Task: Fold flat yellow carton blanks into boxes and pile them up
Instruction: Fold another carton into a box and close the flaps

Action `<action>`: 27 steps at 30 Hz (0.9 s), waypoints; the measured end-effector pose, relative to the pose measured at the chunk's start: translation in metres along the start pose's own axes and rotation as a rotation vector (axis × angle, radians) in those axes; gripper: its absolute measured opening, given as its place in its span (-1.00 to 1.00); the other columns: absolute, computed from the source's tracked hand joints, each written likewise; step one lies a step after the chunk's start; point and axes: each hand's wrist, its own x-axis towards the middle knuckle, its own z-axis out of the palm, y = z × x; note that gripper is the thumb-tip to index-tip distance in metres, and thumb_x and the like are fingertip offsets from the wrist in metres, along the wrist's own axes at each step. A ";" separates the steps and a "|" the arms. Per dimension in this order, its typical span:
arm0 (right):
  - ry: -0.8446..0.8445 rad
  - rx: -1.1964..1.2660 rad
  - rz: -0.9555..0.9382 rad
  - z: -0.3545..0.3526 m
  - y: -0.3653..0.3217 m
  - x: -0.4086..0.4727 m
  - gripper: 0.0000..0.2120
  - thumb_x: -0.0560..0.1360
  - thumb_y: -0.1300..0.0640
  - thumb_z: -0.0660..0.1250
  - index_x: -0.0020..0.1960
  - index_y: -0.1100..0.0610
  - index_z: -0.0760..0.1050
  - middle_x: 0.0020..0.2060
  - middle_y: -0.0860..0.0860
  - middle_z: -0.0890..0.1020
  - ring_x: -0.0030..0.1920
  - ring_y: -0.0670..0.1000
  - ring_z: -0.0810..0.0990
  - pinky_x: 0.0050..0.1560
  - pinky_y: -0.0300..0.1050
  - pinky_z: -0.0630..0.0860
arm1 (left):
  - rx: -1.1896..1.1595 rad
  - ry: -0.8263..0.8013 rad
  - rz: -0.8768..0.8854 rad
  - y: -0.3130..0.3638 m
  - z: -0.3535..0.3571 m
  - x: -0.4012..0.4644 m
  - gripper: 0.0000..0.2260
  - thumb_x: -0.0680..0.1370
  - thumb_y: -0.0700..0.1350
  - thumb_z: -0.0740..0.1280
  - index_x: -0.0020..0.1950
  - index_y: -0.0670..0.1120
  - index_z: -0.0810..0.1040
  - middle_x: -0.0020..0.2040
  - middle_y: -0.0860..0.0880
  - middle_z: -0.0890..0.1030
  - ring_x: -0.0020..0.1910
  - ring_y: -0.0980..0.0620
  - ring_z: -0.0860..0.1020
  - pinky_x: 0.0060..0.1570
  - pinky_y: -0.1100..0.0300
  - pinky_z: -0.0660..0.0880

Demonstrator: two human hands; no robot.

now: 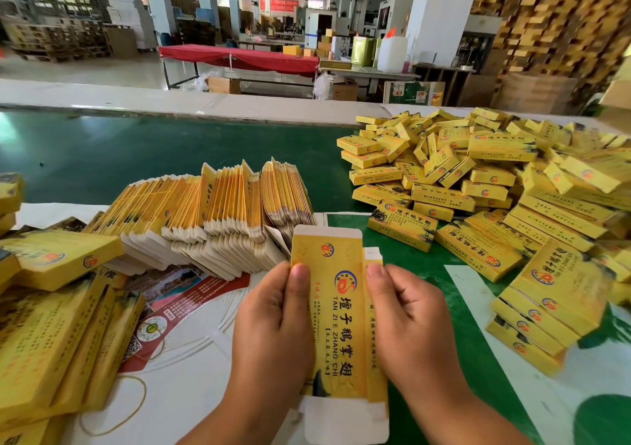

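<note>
Yellow carton blank, printed with a red-and-blue logo and the words TAN ZI E ZHANG CHI, stands lengthwise at six o'clock, held up between both hands above the table. Its white end flaps show at top and bottom, and a narrower side panel runs along its right edge. The left hand grips the blank's left edge, thumb lying flat on the printed face and the other fingers curled behind. The right hand grips the right edge the same way, thumb on the side panel.

Under the wrists at seven o'clock lies a sheet of white paper with a rubber band on it, and a red printed leaflet just beyond. At eight to nine o'clock a loose heap of folded boxes crowds the left edge. At eleven o'clock, just past the blank's top flap, a fanned stack of flat blanks leans on edge in rows. From one to three o'clock a large pile of finished boxes spreads over the green table, the nearest ones just beside the right hand.

Further off, at twelve o'clock, stands a table with a red cloth, and at two o'clock a tall wall of stacked yellow cartons rises beside a white pillar.
</note>
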 end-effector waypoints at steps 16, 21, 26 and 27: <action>-0.072 -0.045 -0.149 -0.003 -0.007 -0.004 -0.66 0.61 -0.09 0.22 0.23 0.05 0.62 -0.11 -0.10 0.61 -0.12 -0.04 0.63 -0.27 -0.16 0.60 | -0.564 -0.525 -0.400 -0.001 -0.008 0.005 -0.60 0.39 0.08 0.45 0.18 -0.02 0.62 0.09 -0.16 0.67 0.11 -0.13 0.62 0.01 0.07 0.58; -0.053 0.003 0.012 -0.013 -0.003 0.002 -0.61 0.42 -0.18 0.34 0.21 -0.12 0.55 -0.05 -0.20 0.59 -0.13 0.00 0.60 -0.32 -0.13 0.58 | -0.853 -0.653 -0.680 -0.002 -0.019 0.010 -0.51 0.18 0.03 0.57 0.03 -0.15 0.69 0.02 -0.27 0.67 -0.05 -0.24 0.66 -0.09 -0.10 0.60; -0.220 0.210 -0.005 -0.016 -0.002 0.001 -0.77 0.44 -0.11 0.42 0.09 -0.18 0.58 -0.10 -0.07 0.68 -0.23 -0.02 0.68 -0.41 -0.24 0.56 | -0.821 -0.768 -0.585 -0.001 -0.023 0.013 -0.46 0.18 -0.13 0.61 0.12 -0.23 0.64 0.02 -0.33 0.61 -0.02 -0.26 0.61 0.06 -0.14 0.53; -0.241 0.232 -0.016 -0.017 -0.001 0.001 -0.78 0.44 -0.10 0.41 0.07 -0.14 0.58 -0.13 -0.04 0.68 -0.27 -0.01 0.67 -0.43 -0.24 0.55 | -0.818 -0.783 -0.575 -0.002 -0.025 0.014 -0.48 0.17 -0.15 0.60 0.09 -0.23 0.65 -0.01 -0.34 0.63 -0.05 -0.25 0.62 0.01 -0.12 0.57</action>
